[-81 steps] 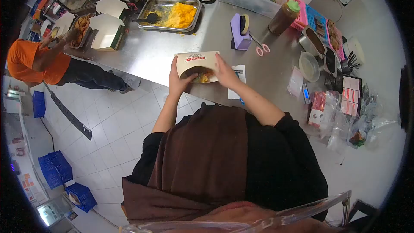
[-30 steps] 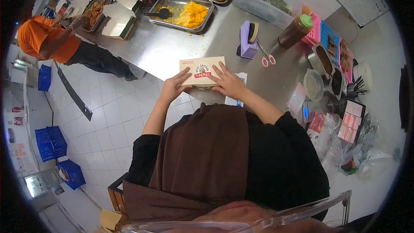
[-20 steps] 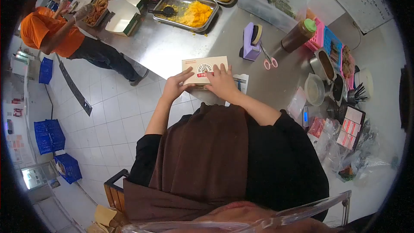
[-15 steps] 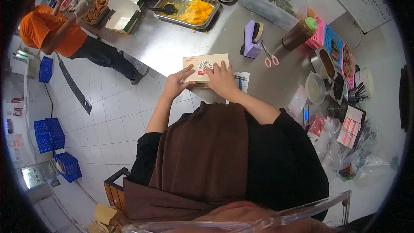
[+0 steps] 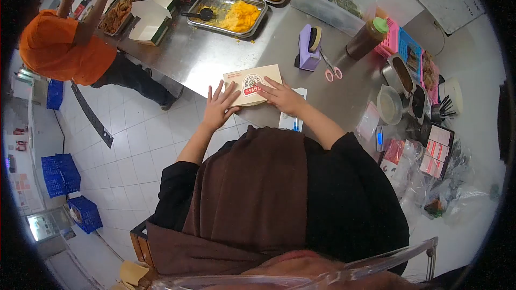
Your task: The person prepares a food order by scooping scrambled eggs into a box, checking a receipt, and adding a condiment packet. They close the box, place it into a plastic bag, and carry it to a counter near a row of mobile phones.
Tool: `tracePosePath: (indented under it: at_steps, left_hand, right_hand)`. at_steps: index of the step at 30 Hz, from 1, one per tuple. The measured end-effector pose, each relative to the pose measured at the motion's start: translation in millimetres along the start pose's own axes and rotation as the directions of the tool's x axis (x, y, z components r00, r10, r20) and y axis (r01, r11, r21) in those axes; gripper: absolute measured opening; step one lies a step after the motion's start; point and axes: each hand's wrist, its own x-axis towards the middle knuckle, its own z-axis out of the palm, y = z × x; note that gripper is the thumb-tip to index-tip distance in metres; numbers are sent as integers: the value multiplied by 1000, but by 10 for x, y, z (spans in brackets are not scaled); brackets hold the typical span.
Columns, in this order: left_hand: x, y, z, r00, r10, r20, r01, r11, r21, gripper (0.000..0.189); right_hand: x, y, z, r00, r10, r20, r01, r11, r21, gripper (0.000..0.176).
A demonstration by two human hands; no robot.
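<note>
A closed cardboard food box (image 5: 244, 75), cream with a red and black chicken logo, lies at the near edge of the steel table. My left hand (image 5: 219, 108) is at its left side, fingers spread, some fingertips touching the lid's left edge. Across the lid's right part stretch the fingers of my right hand (image 5: 285, 98), resting flat on it. A white paper slip (image 5: 288, 122) with a blue pen (image 5: 296, 123) on it lies partly beneath my right wrist.
Trays of yellow food (image 5: 242, 16) stand at the back, beside open boxes (image 5: 148, 24). A purple tape dispenser (image 5: 308, 53), scissors (image 5: 330, 67) and a sauce bottle (image 5: 368, 40) are to the right. A co-worker in orange (image 5: 70, 43) stands at the left.
The box has turned slightly anticlockwise and shifted a little left in view. My left hand's fingers have spread, and my right hand has turned across the lid. The co-worker's arms have risen.
</note>
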Motion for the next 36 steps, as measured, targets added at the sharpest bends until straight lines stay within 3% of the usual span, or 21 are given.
tracePosePath:
  at_steps: [2,3,5,7,8,10,11,14,15,18,19,22,25,27,28,29,31,32,34,35,36]
  left_hand:
    - [-30,90,36,999,-26,-21,27,998,60,52]
    - [-73,166,58,998,-44,-41,47,996,72,52]
    - [-163,349,66,994,-68,-85,74,995,70,49]
    - [-256,517,117,995,-44,-94,57,989,135,48]
    - [-284,573,174,995,-24,-94,39,986,164,47]
    - [-232,735,130,999,-15,44,16,1000,-23,43]
    - [-202,810,96,994,-3,111,16,993,-118,42]
    - [78,824,-13,963,149,223,-129,986,-101,38]
    - [179,865,-177,966,102,236,-68,987,-145,53]
    - [301,868,-136,985,-36,169,69,978,-194,71]
    - [285,836,-47,978,-20,209,69,971,-228,84]
    - [213,945,134,998,-5,60,25,937,-349,82]
    - [220,1136,157,990,-60,125,97,946,-310,92]
    - [232,1187,147,980,-124,154,170,926,-337,105]
    - [232,1185,155,985,-141,99,169,899,-405,106]
    - [235,1178,169,986,-161,46,164,867,-470,108]
    - [193,1180,221,983,-176,-52,111,793,-599,106]
    - [187,1171,262,980,-171,-105,60,750,-659,102]
    - [205,1185,208,990,-92,-108,12,815,-579,91]
    - [204,1197,147,999,-24,-44,3,903,-430,85]
    - [219,1211,70,999,31,34,-21,962,-271,79]
  right_hand:
    - [35,62,-31,1000,18,-2,-19,999,-46,57]
    - [-5,77,-20,973,182,-138,-182,983,16,59]
    - [-235,80,17,787,499,-362,-456,866,204,62]
    - [-534,-1,-144,593,772,-229,-787,615,34,66]
    - [-649,20,-184,542,823,-169,-830,556,48,66]
    - [-855,17,-239,419,907,-31,-906,420,58,66]
    - [-904,40,-241,432,901,-39,-899,434,61,62]
    - [-933,116,-266,487,873,-38,-869,488,84,50]
    - [-932,136,-260,514,857,-19,-852,514,99,48]
    - [-937,190,-231,554,833,7,-831,552,70,40]
    - [-955,217,-196,559,829,12,-828,558,46,38]
    - [-994,486,19,583,808,-88,-781,587,212,27]
    - [-838,297,-261,301,782,-546,-713,564,415,19]
    - [-631,5,-587,400,838,-371,-566,545,619,18]
    - [-553,-109,-624,455,846,-279,-492,500,713,18]
    - [-490,-164,-556,515,796,-318,-371,541,755,19]
    - [-327,-365,-530,506,853,-129,-470,398,788,25]
    - [-280,-409,-536,494,868,-38,-515,328,792,28]
    - [-336,-335,-286,627,754,-195,-591,623,512,35]
    - [-370,-274,-152,697,673,-247,-590,734,336,39]
    - [-346,-232,-150,630,687,-361,-630,724,279,40]
